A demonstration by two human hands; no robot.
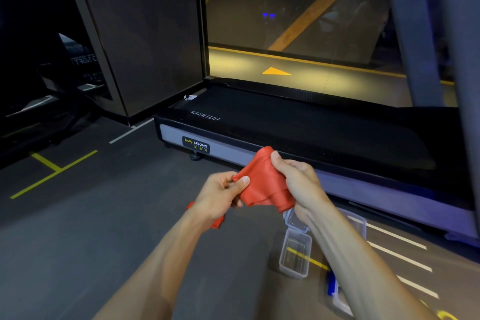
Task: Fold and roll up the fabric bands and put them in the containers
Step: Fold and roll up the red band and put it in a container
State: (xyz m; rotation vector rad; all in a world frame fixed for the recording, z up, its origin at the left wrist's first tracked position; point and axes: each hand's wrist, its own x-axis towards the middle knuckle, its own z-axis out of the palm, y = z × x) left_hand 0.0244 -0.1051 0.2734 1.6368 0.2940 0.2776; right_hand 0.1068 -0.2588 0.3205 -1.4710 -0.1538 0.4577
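On floor, clear empty container

Floor with clear containers, treadmill.

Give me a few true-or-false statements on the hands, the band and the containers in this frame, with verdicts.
1. Both hands grip the red band. True: left hand and right hand both hold it.
2. The band is already in a container. False: it is held up in the air.
3. A clear container sits on the floor, with no band inside. True.
4. The band is blue. False: it is red.
5. The treadmill lies behind the hands. True.
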